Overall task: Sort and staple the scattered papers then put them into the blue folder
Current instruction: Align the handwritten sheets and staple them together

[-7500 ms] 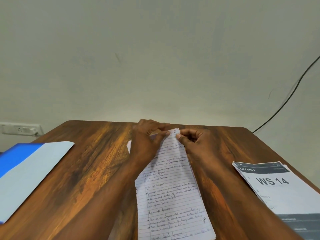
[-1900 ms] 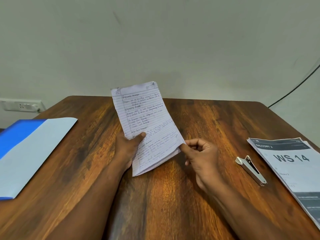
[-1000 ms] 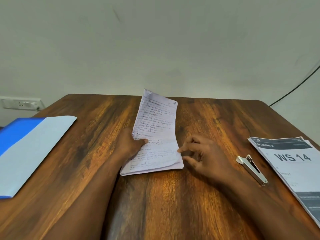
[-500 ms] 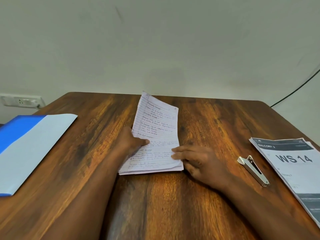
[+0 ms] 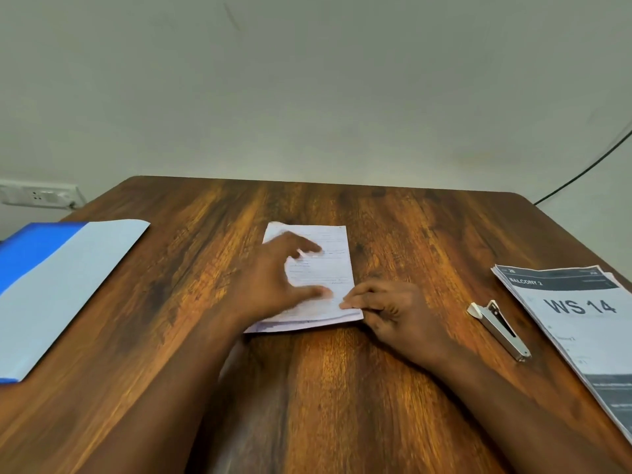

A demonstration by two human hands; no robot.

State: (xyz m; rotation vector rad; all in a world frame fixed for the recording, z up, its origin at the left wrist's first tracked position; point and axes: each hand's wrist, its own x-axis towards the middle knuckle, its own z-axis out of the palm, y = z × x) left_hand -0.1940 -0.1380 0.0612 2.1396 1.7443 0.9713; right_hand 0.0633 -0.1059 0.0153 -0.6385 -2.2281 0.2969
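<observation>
A small sheaf of handwritten lined papers lies flat in the middle of the wooden table. My left hand rests on top of it with fingers spread and is motion-blurred. At the sheaf's near right corner my right hand touches the paper edge with its fingertips, fingers loosely bent. The blue folder lies at the table's left edge, its pale inner face up. A silver stapler lies to the right of my right hand, held by neither hand.
A printed stack headed "WS 14" lies at the right edge, beside the stapler. A wall socket is at the far left and a black cable runs down the wall at the right.
The handwritten sheaf, held upright before, was lowered and now lies flat. My left hand slid from its left edge onto its top. My right hand moved to the near right corner.
</observation>
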